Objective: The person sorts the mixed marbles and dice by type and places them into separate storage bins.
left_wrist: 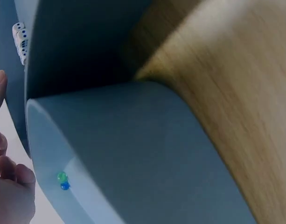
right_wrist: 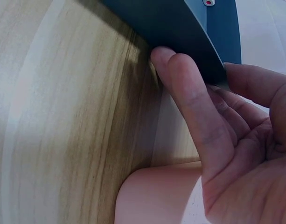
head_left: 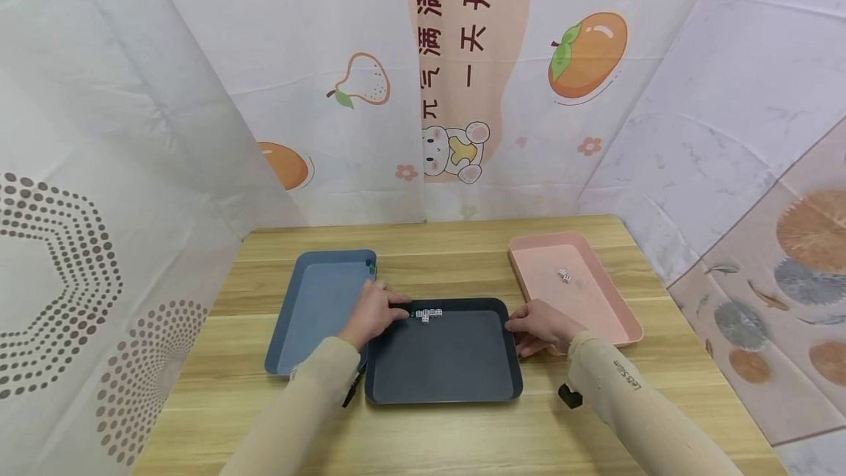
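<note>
In the head view a dark grey tray (head_left: 443, 358) lies between the two hands. My left hand (head_left: 371, 314) reaches over its upper left corner, thumb and forefinger apart, close to a small green bead (head_left: 412, 314) inside. Beside the bead, several white dice (head_left: 429, 312) sit along the back wall; they also show in the left wrist view. My right hand (head_left: 545, 325) holds the tray's right rim. In the right wrist view the thumb (right_wrist: 257, 84) is at the rim and the other fingers (right_wrist: 194, 93) are outside and under it.
Left of the dark tray stands a blue tray (head_left: 324, 307) with a green bead (left_wrist: 62, 177) and a blue bead (left_wrist: 65, 185) by its wall. A pink tray (head_left: 588, 307) with a few white dice (head_left: 565, 275) stands at the right. Printed curtains (head_left: 370, 167) hang behind the wooden table (head_left: 456, 435).
</note>
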Action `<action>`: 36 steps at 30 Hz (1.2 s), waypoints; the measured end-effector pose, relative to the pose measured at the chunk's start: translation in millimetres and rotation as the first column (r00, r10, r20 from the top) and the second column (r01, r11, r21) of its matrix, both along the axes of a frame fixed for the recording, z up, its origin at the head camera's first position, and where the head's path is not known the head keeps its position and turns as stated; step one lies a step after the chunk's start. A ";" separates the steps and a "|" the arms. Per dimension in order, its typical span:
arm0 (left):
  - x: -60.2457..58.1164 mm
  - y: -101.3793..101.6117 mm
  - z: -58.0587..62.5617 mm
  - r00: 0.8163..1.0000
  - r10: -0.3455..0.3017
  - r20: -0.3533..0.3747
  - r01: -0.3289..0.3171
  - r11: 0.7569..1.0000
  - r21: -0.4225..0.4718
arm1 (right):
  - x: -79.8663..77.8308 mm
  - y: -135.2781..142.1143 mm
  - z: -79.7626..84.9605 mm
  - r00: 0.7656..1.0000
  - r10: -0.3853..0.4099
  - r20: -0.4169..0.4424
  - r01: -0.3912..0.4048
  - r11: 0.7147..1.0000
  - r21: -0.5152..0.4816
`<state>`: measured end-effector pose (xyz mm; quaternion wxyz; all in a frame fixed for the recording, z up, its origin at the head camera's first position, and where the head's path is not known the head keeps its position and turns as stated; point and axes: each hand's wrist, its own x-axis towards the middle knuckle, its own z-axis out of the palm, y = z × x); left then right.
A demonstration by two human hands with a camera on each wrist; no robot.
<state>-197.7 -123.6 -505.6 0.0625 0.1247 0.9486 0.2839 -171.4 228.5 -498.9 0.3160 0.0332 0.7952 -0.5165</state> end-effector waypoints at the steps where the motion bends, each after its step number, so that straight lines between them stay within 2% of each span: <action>1: -0.1 0.4 -1.5 1.000 -0.003 -0.009 0.003 1.000 -0.009 | 0.0 -0.1 -0.1 1.000 0.001 0.000 -0.001 1.000 0.001; 9: 1.2 3.8 -8.5 0.994 -0.074 -0.086 0.069 0.996 -0.057 | 0.7 -0.6 -0.6 1.000 -0.001 -0.006 0.001 1.000 0.011; 16: 2.7 8.5 -11.7 0.987 -0.074 -0.141 0.050 0.984 -0.173 | 0.8 -0.7 -0.5 1.000 -0.012 -0.005 0.012 1.000 0.013; 22: 3.1 10.7 -15.8 0.987 -0.067 -0.148 0.035 0.977 -0.209 | 0.5 -0.9 -0.8 1.000 -0.021 -0.004 0.021 1.000 0.015; 27: 1.5 10.7 -20.2 0.981 -0.083 -0.175 0.040 0.971 -0.236 | 1.0 -1.3 -1.4 0.999 -0.035 -0.007 0.035 0.999 0.023; 36: 1.6 8.9 -24.6 0.963 -0.133 -0.234 0.051 0.944 -0.327 | 0.9 -1.2 -3.0 0.999 -0.045 -0.009 0.045 0.999 0.027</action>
